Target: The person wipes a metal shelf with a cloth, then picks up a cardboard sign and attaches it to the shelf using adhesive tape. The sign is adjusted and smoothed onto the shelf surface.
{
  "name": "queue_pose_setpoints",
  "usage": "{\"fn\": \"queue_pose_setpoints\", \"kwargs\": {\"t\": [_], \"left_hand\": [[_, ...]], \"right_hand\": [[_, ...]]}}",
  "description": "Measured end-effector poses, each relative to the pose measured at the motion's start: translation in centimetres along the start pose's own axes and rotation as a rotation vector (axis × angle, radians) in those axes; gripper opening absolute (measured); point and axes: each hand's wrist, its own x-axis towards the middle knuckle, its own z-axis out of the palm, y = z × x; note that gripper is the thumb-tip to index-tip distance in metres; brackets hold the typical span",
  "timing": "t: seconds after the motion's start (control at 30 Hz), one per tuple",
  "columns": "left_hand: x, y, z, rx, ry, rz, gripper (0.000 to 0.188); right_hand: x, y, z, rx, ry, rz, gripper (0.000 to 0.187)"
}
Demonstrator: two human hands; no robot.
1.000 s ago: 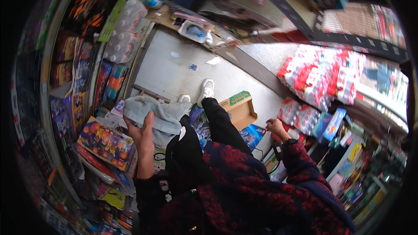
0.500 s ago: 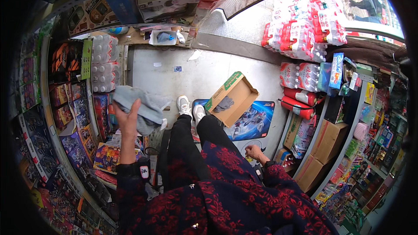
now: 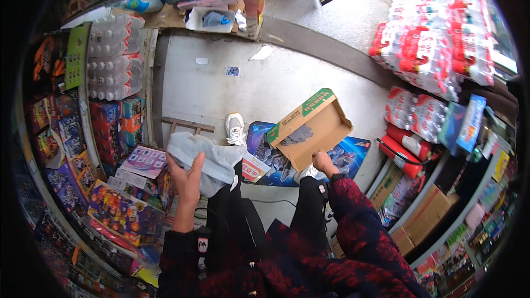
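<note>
My left hand (image 3: pixel 187 179) is closed on a light grey-blue cloth (image 3: pixel 205 160), which hangs in loose folds above my left leg. In front of my feet an open shallow cardboard box (image 3: pixel 323 129) with a green printed edge rests on a blue picture mat (image 3: pixel 348 152). A darker grey cloth (image 3: pixel 298 134) lies inside the box. Close to the near side of the box, my right hand (image 3: pixel 324 164) is curled shut. What its fingers hold, if anything, is hidden, and I cannot tell whether it touches the cardboard.
Shelves of toy boxes (image 3: pixel 124 204) line the left, below wrapped bottles (image 3: pixel 116 77). Red fire extinguishers (image 3: pixel 400 154) and bottle packs (image 3: pixel 430 49) stand on the right. A small white box (image 3: pixel 211 20) sits at the far side. A wooden stool edge (image 3: pixel 187 124) shows beyond the cloth.
My right hand has moved forward to the near side of the box. My left hand and the cloth have shifted right and nearer, and my feet are farther apart.
</note>
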Motion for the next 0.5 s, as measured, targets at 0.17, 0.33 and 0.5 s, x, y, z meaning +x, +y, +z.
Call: {"fn": "queue_pose_setpoints", "kwargs": {"t": [0.17,0.33,0.5], "left_hand": [[-3.6,-7.4,5.1,0.037,0.087,-0.008,0.077],[-6.6,-12.0,9.7,0.051,-0.014,-0.115,0.081],[-8.7,-10.8,12.2,0.085,-0.035,-0.040,0.084]], "right_hand": [[14.6,5.5,5.3,-0.242,-0.167,-0.144,0.030],[22.6,8.4,10.5,-0.227,-0.281,-0.273,0.033],[21.5,9.6,13.1,-0.132,-0.093,-0.250,0.015]]}}
